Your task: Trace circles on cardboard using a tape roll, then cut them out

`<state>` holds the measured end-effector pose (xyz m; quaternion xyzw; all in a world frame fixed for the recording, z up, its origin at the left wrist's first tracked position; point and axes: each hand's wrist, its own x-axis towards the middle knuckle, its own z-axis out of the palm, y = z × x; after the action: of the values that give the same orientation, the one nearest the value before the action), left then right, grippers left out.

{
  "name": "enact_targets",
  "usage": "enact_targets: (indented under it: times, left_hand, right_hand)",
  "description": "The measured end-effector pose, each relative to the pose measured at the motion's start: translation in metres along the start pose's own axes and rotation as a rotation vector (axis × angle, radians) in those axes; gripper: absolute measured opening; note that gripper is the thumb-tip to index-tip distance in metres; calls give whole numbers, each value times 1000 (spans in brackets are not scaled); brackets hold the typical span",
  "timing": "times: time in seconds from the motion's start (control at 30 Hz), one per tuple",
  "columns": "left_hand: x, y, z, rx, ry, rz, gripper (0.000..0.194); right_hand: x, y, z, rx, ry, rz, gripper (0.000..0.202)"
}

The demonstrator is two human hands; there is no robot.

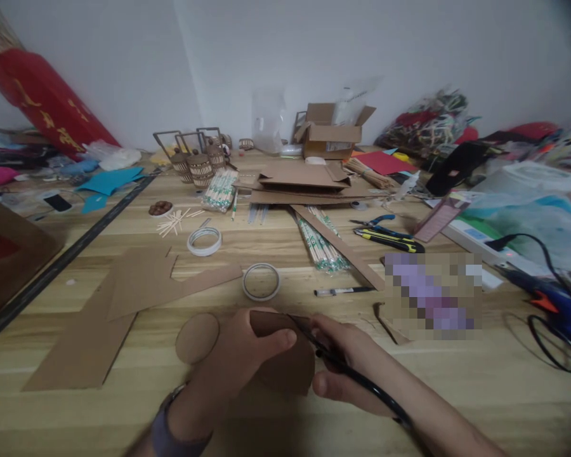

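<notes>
Near the front middle of the table, my left hand [240, 352] grips a brown cardboard piece [285, 365], with the thumb on its upper face. My right hand [352, 362] is closed round black-handled scissors [361, 379], whose blades meet the upper edge of that cardboard. The long handle runs back along my right wrist. A round cardboard disc [197, 338] lies just left of my left hand. Beyond my hands are a tape roll [261, 282] and a black pen [342, 291].
Flat cardboard pieces [85, 330] lie at left, a second tape roll [204, 242] behind them. Pliers and a yellow cutter [390, 240] lie right of wrapped sticks [321, 244]. A blue glue gun [561, 311] with a looped cable sits far right. Stacked cardboard [304, 176] and small baskets [200, 168] stand behind.
</notes>
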<state>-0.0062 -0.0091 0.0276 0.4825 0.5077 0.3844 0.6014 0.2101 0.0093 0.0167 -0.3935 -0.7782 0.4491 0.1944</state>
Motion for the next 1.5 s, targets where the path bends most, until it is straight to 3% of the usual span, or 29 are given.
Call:
enact_targets:
  times: [0.23, 0.9, 1.17, 1.4, 1.5]
  left_hand:
    - [0, 0, -3, 79, 6, -6, 19]
    - [2, -1, -2, 58, -13, -18, 32]
    - [0, 3, -4, -10, -114, 14, 21]
    - [2, 0, -6, 47, -147, 37, 18]
    - [3, 1, -5, 70, -142, 27, 15]
  right_hand:
    - [3, -18, -3, 229, -88, -101, 54]
    - [0, -13, 5, 137, -29, -40, 66]
    - [-2, -7, 10, 133, -1, -57, 67]
    - [1, -3, 5, 85, -6, -8, 58]
    - [2, 0, 5, 60, 11, 35, 63]
